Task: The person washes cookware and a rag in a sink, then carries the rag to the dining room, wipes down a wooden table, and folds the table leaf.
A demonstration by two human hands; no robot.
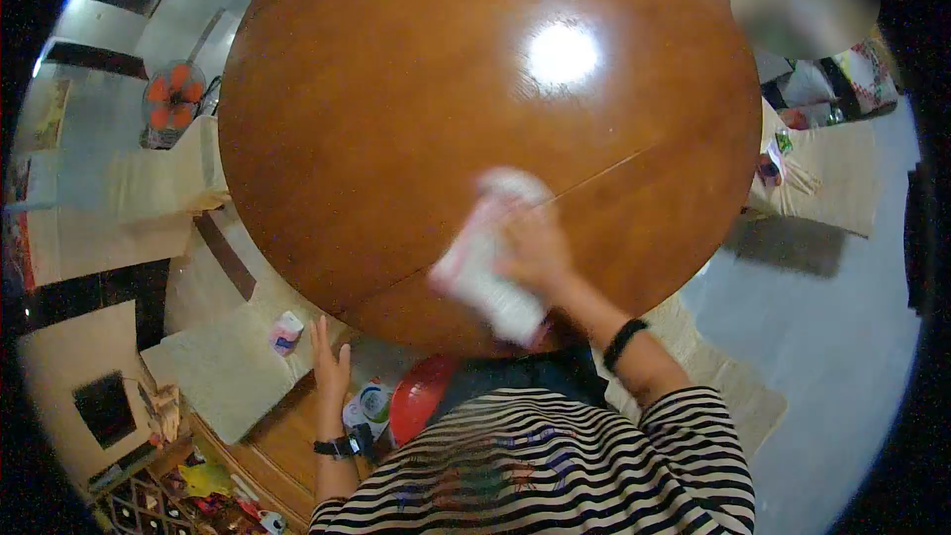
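A black wristband (623, 345) and dark watch (340, 447) accompany a striped shirt (555, 441).

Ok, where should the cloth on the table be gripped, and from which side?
Probably across its middle, from above and the wearer's right: the cloth looks elongated and low on the table, and the right hand meets its middle from that side.

Glossy, smooth wooden tabletop (396, 89), matt cloth (475, 263)

The table (436, 109) is brown, the cloth (477, 263) pink-edged white.
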